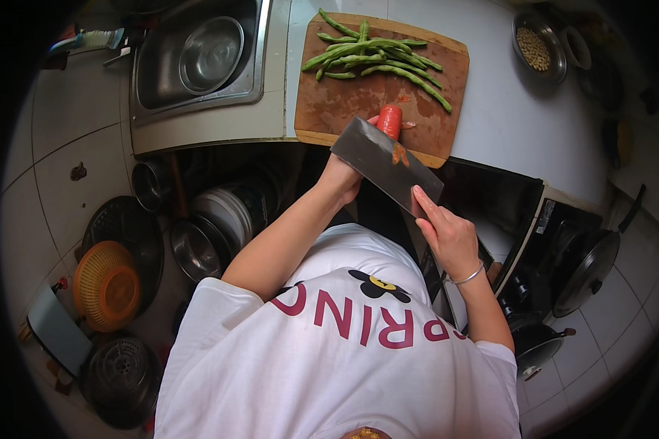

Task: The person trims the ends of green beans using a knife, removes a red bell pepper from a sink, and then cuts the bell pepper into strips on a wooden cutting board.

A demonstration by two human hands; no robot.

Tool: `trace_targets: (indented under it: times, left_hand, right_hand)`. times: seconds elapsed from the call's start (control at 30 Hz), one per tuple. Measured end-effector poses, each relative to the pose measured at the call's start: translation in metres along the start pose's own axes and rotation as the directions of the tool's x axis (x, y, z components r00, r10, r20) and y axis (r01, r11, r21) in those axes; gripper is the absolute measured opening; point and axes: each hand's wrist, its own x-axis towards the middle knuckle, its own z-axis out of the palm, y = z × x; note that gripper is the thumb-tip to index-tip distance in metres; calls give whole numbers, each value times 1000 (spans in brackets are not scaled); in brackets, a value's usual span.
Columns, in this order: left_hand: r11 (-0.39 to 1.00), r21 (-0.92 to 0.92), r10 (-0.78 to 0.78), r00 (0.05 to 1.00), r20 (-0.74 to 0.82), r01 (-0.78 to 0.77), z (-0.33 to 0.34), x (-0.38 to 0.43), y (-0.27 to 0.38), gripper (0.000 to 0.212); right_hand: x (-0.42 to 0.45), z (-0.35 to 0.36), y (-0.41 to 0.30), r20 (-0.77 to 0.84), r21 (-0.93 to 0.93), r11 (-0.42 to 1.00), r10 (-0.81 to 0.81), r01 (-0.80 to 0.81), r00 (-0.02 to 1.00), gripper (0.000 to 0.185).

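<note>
My left hand (345, 171) holds a peeled carrot (390, 122) over the near edge of a wooden cutting board (340, 107); the cleaver hides most of its fingers. In my right hand (447, 233) is a cleaver (387, 164), its broad blade slanting across the carrot's lower part, with a finger lying along the blade. Orange peel (400, 155) clings to the blade, and a few scraps (409, 125) lie on the board. A pile of green beans (379, 52) rests on the board's far half. The cleaver's handle is hidden in my grip.
A sink (258, 60) with a metal bowl (212, 55) is at the left. A metal bowl of pale beans (532, 48) stands at the far right of the counter. Pots, an orange plastic basket (107, 285) and a lidded black pan (586, 274) are lower down at the sides.
</note>
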Motion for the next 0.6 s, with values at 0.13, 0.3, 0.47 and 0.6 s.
trace_targets:
  times: [0.13,0.3,0.47,0.6]
  left_hand:
    - [997,-9,-75,995,-60,75,1,2,8,47]
    - [997,57,-55,998,-45,57,1,5,5,40]
    - [999,-2,-40,998,-50,40,2,4,8,40]
    - [999,-43,-10,999,-42,8,6,-2,6,44]
  right_hand:
    - [8,7,5,-25,-33,999,-17,16,1000,56]
    - [28,12,23,-136,14,997,76,-74,988,50]
    - [16,-1,17,-128,100,995,9,4,992,47]
    - [5,1,0,-34,62,998,-23,25,999,50]
